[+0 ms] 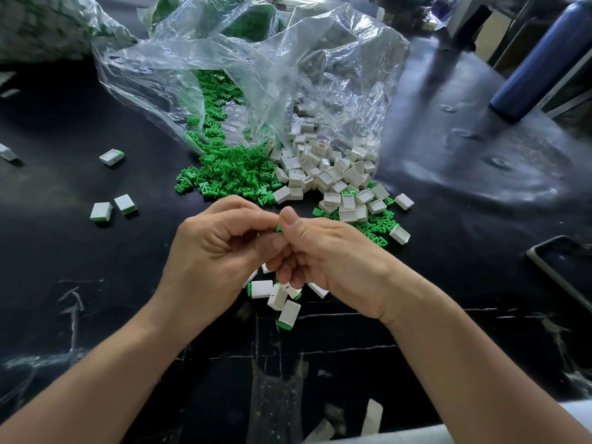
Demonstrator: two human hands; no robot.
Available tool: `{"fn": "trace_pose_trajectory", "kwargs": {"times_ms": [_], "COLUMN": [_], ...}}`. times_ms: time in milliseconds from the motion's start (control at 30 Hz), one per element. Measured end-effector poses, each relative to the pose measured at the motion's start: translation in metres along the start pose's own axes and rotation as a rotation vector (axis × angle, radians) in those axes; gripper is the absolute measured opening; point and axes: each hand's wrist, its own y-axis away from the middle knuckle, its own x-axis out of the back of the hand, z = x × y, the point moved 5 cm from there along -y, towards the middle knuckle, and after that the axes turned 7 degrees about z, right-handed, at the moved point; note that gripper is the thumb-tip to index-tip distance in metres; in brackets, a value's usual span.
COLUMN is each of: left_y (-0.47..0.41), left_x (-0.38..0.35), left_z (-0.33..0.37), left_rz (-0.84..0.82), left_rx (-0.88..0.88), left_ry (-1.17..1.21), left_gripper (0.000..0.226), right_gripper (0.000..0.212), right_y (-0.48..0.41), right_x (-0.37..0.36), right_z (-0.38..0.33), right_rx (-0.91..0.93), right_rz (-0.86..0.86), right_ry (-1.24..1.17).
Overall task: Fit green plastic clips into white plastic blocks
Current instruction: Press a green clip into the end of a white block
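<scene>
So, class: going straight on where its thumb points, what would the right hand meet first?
Probably the nearest white block of the spilled pile, beside green clips; the right hand's height above the table is unclear.

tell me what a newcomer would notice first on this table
The bright spill of green clips beside a heap of white blocks stands out first, both pouring from clear plastic bags at the centre of the dark table. Just in front, the left hand and right hand meet, pinching a green clip between them, above a few finished blocks.
</scene>
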Motion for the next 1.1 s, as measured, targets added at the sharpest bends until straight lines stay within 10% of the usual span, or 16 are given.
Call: {"fn": "trace_pose_trajectory", "kwargs": {"times_ms": [1100], "left_y": [0.002], "left_x": [0.001], "left_z": [0.009], "left_rz": [-0.04], "left_rx": [-0.208], "left_ry": [-0.103], "left_gripper": [0.007], "right_gripper": [0.046], "right_y": [-0.002], "right_x": [0.0], "right_z": [0.0], "right_rx": [0.102], "right_rz": [0.085], "right_ry": [0.153]}}
